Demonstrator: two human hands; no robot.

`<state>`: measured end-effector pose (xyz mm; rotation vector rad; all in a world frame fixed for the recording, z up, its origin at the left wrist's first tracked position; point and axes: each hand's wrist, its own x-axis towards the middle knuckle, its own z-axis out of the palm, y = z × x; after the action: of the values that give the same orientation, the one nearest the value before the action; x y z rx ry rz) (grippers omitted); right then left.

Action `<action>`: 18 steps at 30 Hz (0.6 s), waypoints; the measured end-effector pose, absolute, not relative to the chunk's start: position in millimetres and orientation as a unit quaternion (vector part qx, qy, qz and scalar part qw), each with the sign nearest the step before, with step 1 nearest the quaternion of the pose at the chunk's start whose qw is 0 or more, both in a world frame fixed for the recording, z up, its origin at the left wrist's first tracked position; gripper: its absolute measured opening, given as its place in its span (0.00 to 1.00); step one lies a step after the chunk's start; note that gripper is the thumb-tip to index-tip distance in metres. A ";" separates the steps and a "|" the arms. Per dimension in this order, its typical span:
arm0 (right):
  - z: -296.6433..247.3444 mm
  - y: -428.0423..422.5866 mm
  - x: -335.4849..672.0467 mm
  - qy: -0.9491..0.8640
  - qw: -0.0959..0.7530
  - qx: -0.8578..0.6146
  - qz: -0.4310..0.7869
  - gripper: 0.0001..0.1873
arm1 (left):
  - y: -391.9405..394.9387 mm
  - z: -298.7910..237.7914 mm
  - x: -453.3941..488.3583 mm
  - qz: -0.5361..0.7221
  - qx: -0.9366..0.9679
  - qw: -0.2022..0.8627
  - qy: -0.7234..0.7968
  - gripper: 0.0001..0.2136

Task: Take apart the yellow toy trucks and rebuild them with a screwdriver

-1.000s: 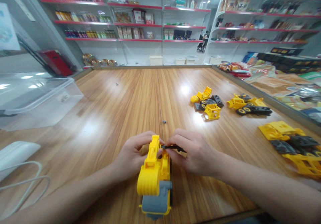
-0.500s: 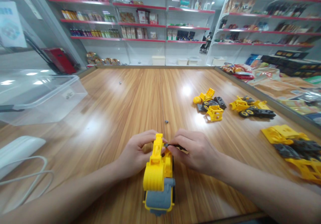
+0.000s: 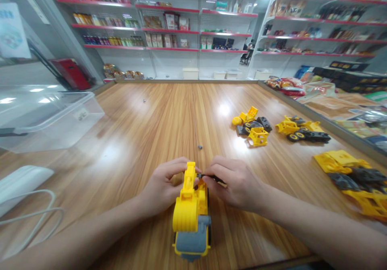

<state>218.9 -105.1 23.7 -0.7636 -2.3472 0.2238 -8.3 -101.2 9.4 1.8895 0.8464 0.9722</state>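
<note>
In front of me on the table stands a yellow toy excavator truck (image 3: 190, 213) with a grey windshield at its near end and a raised boom. My left hand (image 3: 163, 181) is closed around the far left side of the toy; some fingertips are hidden behind the boom. My right hand (image 3: 231, 181) pinches a thin black tool (image 3: 217, 178), like a small screwdriver, held nearly level. A small grey piece (image 3: 199, 176) shows at the tool's tip, against the toy's far end. Whether they are joined I cannot tell. Beyond the hands lies a small grey screw-like part (image 3: 200, 147).
Yellow and black toy vehicle parts lie in three groups on the right: one group (image 3: 256, 137), another (image 3: 302, 128) and a nearer one (image 3: 347, 173). A clear plastic bin (image 3: 75, 116) and a white device (image 3: 27, 185) with a cable are at left.
The camera view has shifted very slightly. Both hands, the toy truck and the black tool stay in nearly the same place.
</note>
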 end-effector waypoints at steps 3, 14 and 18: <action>22.5 -104.3 218.5 -0.898 0.318 -0.294 0.084 0.09 | -101.2 10.6 -8.2 0.384 0.751 0.414 0.343 0.06; 21.2 -105.9 220.4 -0.901 0.317 -0.286 0.079 0.10 | -102.2 19.1 -7.2 0.379 0.767 0.393 0.338 0.06; 23.2 -107.0 218.2 -0.888 0.339 -0.290 0.114 0.09 | -102.4 16.2 -8.4 0.378 0.765 0.393 0.342 0.06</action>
<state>218.2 -107.0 23.2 -0.7558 -2.3110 0.2967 -8.4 -102.4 16.2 1.9415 0.8687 0.9591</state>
